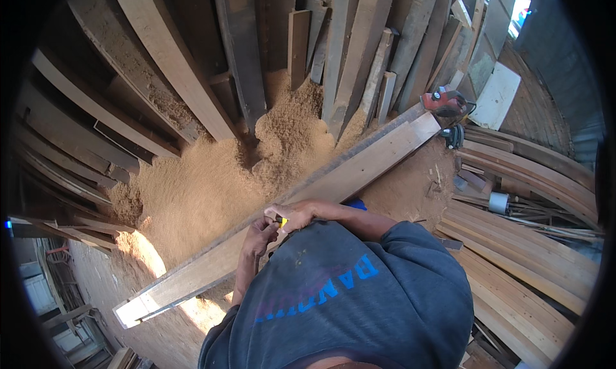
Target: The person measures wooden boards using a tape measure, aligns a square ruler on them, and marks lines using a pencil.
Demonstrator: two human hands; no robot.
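Observation:
A long pale plank (359, 171) runs slantwise beneath me, from the lower left up to the right. Both hands meet over its middle. My right hand (295, 216) closes on a small yellow-and-black object (281, 221), too small and too covered to name. My left hand (256, 235) has its fingers bent in against the same object, its fingertips close to the right hand's. At the plank's far right end sits a red power tool (444, 104), with a dark green and black tool (453, 137) just below it.
Sawdust (199, 183) is heaped beyond the plank. Many boards (362, 55) lean upright along the far side. Stacked planks (513, 260) lie to the right, near a white cylindrical can (498, 202). A blue item (356, 204) shows partly behind my right forearm.

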